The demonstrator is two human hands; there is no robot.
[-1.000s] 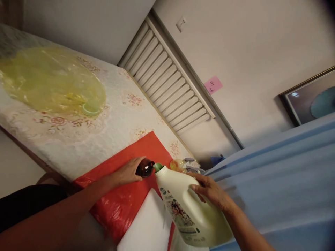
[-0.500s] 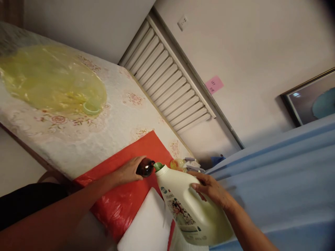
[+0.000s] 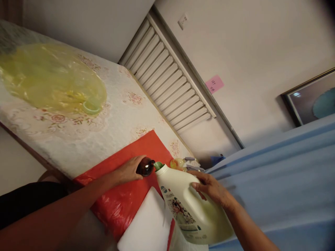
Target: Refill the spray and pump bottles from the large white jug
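Observation:
My left hand (image 3: 130, 169) is wrapped round a small dark brown bottle (image 3: 144, 167), whose neck points toward the jug. A large pale green detergent jug (image 3: 192, 205) with a flower-printed label is tilted, its mouth facing the bottle. My right hand (image 3: 209, 188) grips the jug by its handle. The green spout (image 3: 158, 166) in the jug's mouth meets the bottle's neck or is very close to it; whether liquid flows between them I cannot tell. Beneath both lies a red plastic sheet or bag (image 3: 136, 153). A white block or pad (image 3: 146, 223) rests on it beside the jug.
A yellow plastic bag (image 3: 52, 76) and a pale green ring-shaped cap (image 3: 91, 107) lie on the flowered tablecloth (image 3: 115, 115). Small items, including a yellowish container (image 3: 177, 163), stand behind the jug. A radiator (image 3: 170, 76) lines the wall; a blue cloth (image 3: 282, 184) hangs at right.

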